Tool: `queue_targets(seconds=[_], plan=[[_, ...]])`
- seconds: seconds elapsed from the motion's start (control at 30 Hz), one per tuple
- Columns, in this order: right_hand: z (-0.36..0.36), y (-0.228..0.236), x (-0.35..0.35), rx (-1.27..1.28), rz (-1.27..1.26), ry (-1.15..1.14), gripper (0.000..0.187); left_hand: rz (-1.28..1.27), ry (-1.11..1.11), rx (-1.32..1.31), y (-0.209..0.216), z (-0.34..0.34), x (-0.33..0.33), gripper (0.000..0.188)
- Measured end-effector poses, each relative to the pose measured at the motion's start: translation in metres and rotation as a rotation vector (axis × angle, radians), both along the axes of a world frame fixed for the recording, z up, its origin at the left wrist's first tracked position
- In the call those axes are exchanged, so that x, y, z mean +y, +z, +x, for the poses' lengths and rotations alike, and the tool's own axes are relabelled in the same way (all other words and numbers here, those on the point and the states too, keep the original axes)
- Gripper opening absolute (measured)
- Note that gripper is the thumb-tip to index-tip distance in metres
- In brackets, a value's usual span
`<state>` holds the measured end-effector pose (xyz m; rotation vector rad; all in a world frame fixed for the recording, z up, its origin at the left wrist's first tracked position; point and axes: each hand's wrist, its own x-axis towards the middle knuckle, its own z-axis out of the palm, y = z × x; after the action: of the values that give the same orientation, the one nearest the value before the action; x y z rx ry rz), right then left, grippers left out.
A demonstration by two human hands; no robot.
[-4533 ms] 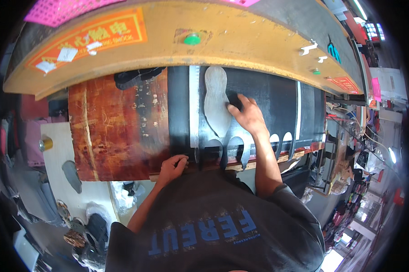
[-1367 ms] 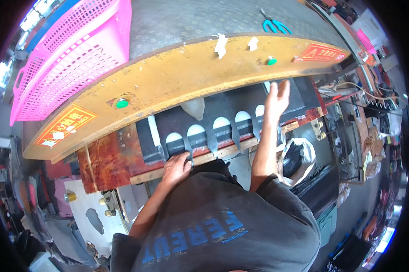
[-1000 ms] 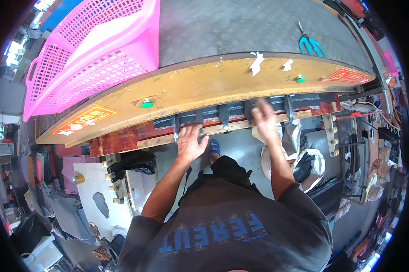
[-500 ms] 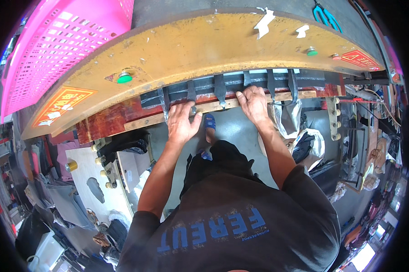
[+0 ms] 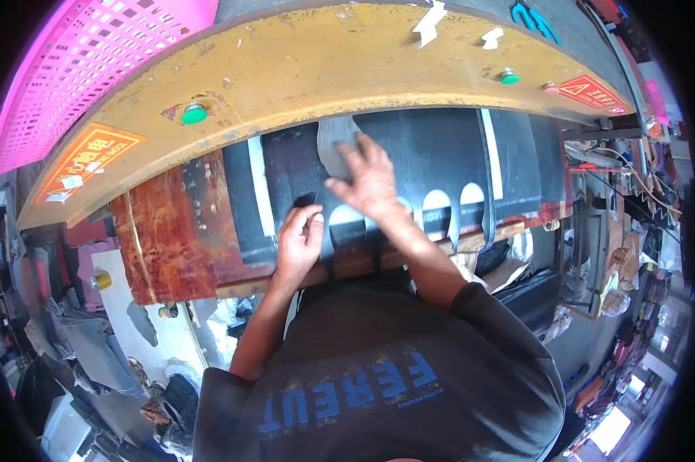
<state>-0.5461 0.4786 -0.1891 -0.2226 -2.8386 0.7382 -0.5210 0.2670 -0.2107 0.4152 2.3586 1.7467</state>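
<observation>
My right hand (image 5: 371,181) reaches under the yellow press head (image 5: 347,65) and grips the near end of a grey sole-shaped cutter (image 5: 334,138) lying on a black sheet (image 5: 432,154). My left hand (image 5: 300,240) is just to its left, closer to me. Its fingers are curled and pinch the black sheet beside a rounded cut-out (image 5: 346,215). Several more rounded cut-outs (image 5: 448,202) line the sheet's near edge. The sheet lies on a worn red-brown cutting board (image 5: 162,231).
Two green buttons (image 5: 195,114) (image 5: 508,76) sit on the press head, with a pink plastic basket (image 5: 70,69) and blue scissors (image 5: 534,17) on top. Grey scraps and cut pieces (image 5: 93,339) pile at the lower left. Cluttered shelves (image 5: 632,254) stand to the right.
Both hands left the board's front edge. My right hand moved forward under the press head onto the grey cutter. My left hand shifted onto the black sheet.
</observation>
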Motion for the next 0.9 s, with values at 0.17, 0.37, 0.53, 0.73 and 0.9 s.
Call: queue_targets(seconds=[0.17, 0.37, 0.53, 0.73, 0.9], plan=[[0.035, -0.006, -0.008, 0.072, 0.028, 0.133, 0.068, -0.108, 0.04, 0.084, -0.018, 0.042, -0.005, 0.013], [0.089, 0.019, 0.08, 0.047, -0.847, 0.121, 0.061, -0.096, 0.014, 0.064, -0.02, 0.088, -0.021, 0.012], [0.108, 0.009, 0.076, 0.131, -0.187, 0.028, 0.055, -0.051, 0.018, -0.001, -0.015, 0.086, -0.02, 0.01], [0.087, -0.004, 0.059, 0.018, 0.103, 0.054, 0.061, -0.065, 0.003, -0.003, -0.009, 0.059, -0.012, 0.014], [0.055, -0.003, 0.106, 0.118, -0.31, -0.069, 0.065, -0.123, -0.106, 0.104, 0.001, 0.023, 0.002, 0.013]])
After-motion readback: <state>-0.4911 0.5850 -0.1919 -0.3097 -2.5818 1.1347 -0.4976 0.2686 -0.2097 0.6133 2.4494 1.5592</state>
